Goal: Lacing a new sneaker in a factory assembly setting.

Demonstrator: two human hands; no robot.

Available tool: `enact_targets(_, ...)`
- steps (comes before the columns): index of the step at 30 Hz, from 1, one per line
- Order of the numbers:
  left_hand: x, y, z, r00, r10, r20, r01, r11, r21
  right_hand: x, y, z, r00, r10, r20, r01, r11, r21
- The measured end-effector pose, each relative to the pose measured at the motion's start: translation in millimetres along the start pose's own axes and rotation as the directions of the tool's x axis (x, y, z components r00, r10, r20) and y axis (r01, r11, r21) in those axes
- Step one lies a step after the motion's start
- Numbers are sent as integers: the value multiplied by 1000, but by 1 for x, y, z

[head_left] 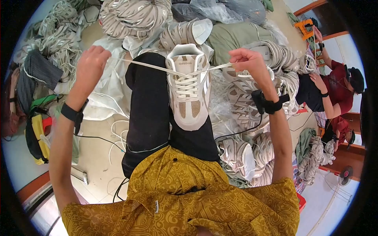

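A white and beige sneaker rests on my black-trousered legs, its toe toward me and its opening away. Its underside is hidden. White shoelace criss-crosses over the tongue through the lower eyelets. From the upper eyelets the two loose lengths run out to either side, stretched nearly straight. My left hand, raised at the left, is closed on one length. At the right, my right hand pinches the other between thumb and fingers. Both hands are well apart from the sneaker.
Bundles of similar shoe uppers lie ahead, with more stacks at my right. A tangled heap is at the far left. Cables trail from my wristbands. Two other people work at the right, near a fan.
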State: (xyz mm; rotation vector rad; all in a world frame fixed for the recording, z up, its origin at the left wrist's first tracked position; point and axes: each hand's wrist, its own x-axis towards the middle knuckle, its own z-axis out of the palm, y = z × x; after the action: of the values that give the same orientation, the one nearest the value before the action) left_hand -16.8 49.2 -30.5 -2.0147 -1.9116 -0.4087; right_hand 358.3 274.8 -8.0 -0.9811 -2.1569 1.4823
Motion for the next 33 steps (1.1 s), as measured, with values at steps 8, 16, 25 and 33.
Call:
enact_targets(8,35,-4,-21,1000,-14,-22,19,977,213,0,6,-29,963,-264,58,208,587,-782)
enact_targets(16,65,5,-37,785,-483,389,600,435,-671,5,-17,-54,928,-369,39,177,348,-921)
enact_targets(25,91,19,-33,866,-402,298,271,-125,-954,24,-40,-45,926,-349,-145,173,733,-658)
enact_targets(33,118,55,-76,928,-331,171,82,-265,-961,36,-56,-59,771,-582,257,256,-87,-963)
